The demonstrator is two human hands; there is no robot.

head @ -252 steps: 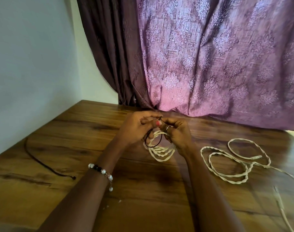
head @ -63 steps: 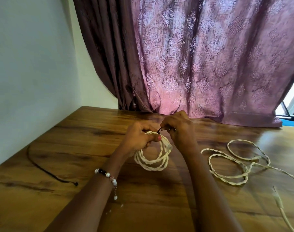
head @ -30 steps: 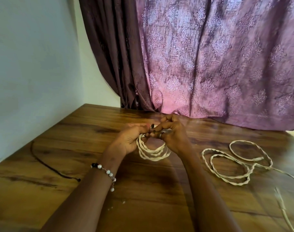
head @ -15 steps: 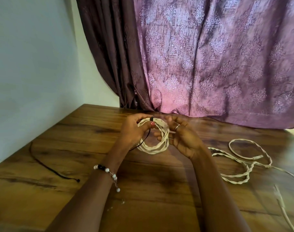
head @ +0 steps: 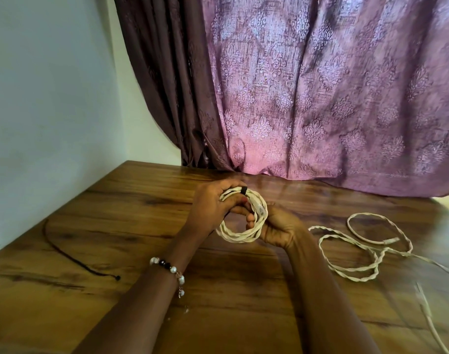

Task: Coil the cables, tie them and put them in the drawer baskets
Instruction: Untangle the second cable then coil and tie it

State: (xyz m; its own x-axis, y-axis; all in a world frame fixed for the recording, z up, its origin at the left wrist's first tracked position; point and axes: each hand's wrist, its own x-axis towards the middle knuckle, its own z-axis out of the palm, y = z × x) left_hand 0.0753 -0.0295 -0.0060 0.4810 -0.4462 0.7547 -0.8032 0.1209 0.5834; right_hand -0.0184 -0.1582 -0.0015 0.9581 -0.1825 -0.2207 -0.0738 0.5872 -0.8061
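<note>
Wood-grain table (head: 146, 254) fills the near ground, and both forearms reach out over it from the bottom edge. A bead bracelet (head: 170, 269) of white and dark beads circles the left wrist. Just beyond, the left hand (head: 213, 208) curls its fingers over the upper left arc of a cream twisted coil (head: 240, 235), thumb below and fingers above, gripping the bundled turns. The right hand (head: 277, 228) cups the coil's right side from beneath, palm turned up, fingers hooked through the ring and round its strands. The coil is held up between the two hands, clear of the table. At its top, just past the left fingertips, a black tie (head: 243, 189) wraps the strands. A small pale tag or sleeve sits on the coil's right arc, but any writing on it is too blurred to read.

Right of the right hand, well apart, a loose cable (head: 356, 251) of the same cream twist sprawls in open loops on the table, one tail running off toward the right edge. Left of the left arm, a thin black cord (head: 65, 254) lies in a long curve, ending in a small knob.

Beyond the hands, a purple patterned curtain (head: 320, 98) hangs down to the table's far edge, with a pale wall (head: 47, 98) to its left.
</note>
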